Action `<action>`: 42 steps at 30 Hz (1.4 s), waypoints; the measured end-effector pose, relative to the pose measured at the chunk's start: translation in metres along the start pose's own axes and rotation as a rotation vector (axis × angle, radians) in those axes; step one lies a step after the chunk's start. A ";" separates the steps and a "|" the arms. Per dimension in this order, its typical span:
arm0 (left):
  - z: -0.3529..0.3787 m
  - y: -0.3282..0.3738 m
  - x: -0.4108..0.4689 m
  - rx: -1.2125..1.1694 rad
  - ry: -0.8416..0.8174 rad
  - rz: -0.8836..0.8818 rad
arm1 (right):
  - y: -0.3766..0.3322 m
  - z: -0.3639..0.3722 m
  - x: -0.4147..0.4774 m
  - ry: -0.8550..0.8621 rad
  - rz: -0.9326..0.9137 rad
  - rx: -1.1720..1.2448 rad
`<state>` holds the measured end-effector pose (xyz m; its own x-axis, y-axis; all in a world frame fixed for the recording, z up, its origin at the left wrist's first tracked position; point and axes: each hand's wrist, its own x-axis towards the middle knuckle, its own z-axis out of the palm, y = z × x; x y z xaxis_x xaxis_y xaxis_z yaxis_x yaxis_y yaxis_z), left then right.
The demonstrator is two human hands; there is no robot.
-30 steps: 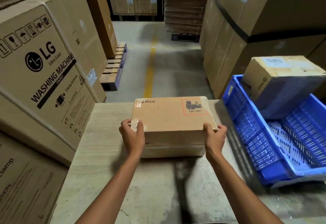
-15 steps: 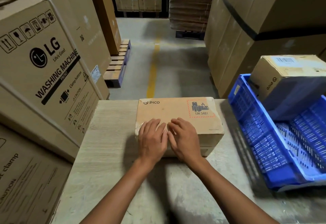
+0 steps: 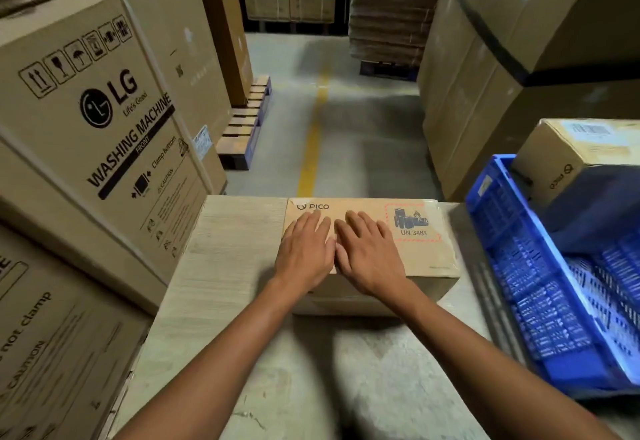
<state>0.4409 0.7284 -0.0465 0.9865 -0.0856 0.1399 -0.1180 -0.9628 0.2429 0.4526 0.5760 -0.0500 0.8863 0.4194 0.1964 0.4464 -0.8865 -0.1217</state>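
On the pale worktable (image 3: 221, 266), left hand (image 3: 304, 254) and right hand (image 3: 369, 261) lie flat on a PICO carton (image 3: 429, 256).
Fingers straight and side by side on the lid, they grip nothing. The carton sits at the table's far edge, near the blue crate (image 3: 502, 242); a forward push with flat palms could slide it off onto the floor.

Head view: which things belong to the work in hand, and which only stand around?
In the work: left hand and right hand, both flat on top of the PICO box, which rests on the table.

Only standing around: blue crate, second box in it, LG washing machine carton, wooden pallet.
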 end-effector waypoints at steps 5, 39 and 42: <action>-0.009 0.006 0.011 0.093 0.010 0.007 | 0.008 -0.009 0.009 -0.059 -0.026 0.009; 0.014 0.059 -0.013 -0.097 0.097 0.206 | 0.042 0.006 -0.047 0.322 0.053 0.232; 0.010 0.074 -0.011 -0.171 0.073 0.302 | 0.045 -0.002 -0.058 0.371 0.209 0.188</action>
<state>0.4221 0.6559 -0.0397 0.8940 -0.3356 0.2970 -0.4269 -0.8392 0.3368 0.4211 0.5117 -0.0651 0.8711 0.1068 0.4794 0.3077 -0.8795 -0.3632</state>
